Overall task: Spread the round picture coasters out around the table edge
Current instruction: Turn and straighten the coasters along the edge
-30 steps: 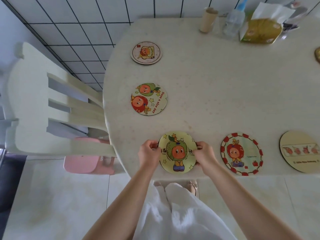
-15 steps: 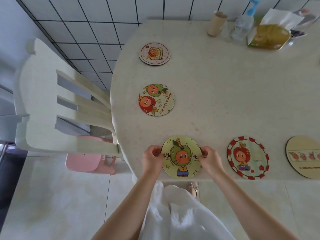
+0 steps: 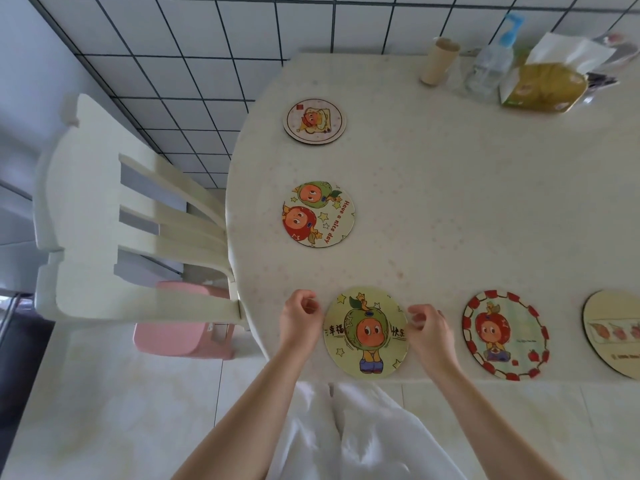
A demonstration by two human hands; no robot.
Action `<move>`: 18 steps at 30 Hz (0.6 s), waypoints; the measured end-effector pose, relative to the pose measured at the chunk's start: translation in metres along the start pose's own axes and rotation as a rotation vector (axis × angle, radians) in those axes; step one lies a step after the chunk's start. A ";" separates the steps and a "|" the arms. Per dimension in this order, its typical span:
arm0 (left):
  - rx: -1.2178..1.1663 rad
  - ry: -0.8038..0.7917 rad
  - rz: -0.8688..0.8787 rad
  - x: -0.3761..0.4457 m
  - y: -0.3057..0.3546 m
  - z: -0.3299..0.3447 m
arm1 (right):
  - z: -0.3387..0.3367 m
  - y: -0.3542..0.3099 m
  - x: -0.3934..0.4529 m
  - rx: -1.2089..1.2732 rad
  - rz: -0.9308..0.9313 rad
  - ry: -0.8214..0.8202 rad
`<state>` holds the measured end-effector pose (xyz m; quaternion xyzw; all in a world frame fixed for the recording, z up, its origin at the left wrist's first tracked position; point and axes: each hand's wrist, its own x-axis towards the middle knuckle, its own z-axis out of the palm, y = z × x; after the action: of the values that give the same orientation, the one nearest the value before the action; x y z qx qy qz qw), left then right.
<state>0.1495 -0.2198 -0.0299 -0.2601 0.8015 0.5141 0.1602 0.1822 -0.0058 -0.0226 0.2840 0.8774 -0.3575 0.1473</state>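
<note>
Several round picture coasters lie along the edge of the cream table. A yellow-green coaster with an orange-faced figure lies flat at the near edge, between my hands. My left hand sits just off its left rim and my right hand just off its right rim. Both have loosely curled fingers and hold nothing. To the right lie a red-bordered coaster and a beige coaster, cut off by the frame. Up the left edge lie a two-character coaster and a smaller pale one.
A cream slatted chair stands against the table's left side, with a pink stool under it. At the far right of the table stand a cardboard tube, a clear pump bottle and a yellow tissue pack. A tiled wall runs behind.
Both hands pinched the yellow-green coaster's rim before; now the fingers have come off it and drawn slightly outward. The coaster rests flat at the near edge.
</note>
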 end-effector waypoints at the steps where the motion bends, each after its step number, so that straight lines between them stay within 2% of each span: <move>1: -0.004 0.003 0.008 0.007 0.005 -0.001 | -0.001 -0.004 0.003 0.017 0.002 -0.003; 6: 0.055 0.005 0.085 0.051 0.042 -0.008 | 0.001 -0.042 0.021 0.171 -0.037 -0.032; 8: 0.124 -0.014 0.139 0.074 0.061 -0.011 | 0.007 -0.062 0.031 0.254 0.012 -0.090; 10: 0.178 -0.044 0.198 0.099 0.080 -0.014 | 0.013 -0.085 0.042 0.527 0.234 -0.254; 13: 0.317 -0.042 0.298 0.136 0.110 -0.018 | 0.017 -0.117 0.053 1.218 0.736 -0.496; 15: 0.395 -0.049 0.351 0.158 0.128 -0.018 | 0.023 -0.132 0.058 1.357 0.839 -0.587; 18: 0.530 -0.051 0.409 0.187 0.148 -0.012 | 0.030 -0.150 0.069 1.362 0.868 -0.661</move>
<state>-0.0890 -0.2282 -0.0135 -0.0301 0.9386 0.3158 0.1358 0.0385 -0.0876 0.0063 0.5012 0.1994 -0.7806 0.3158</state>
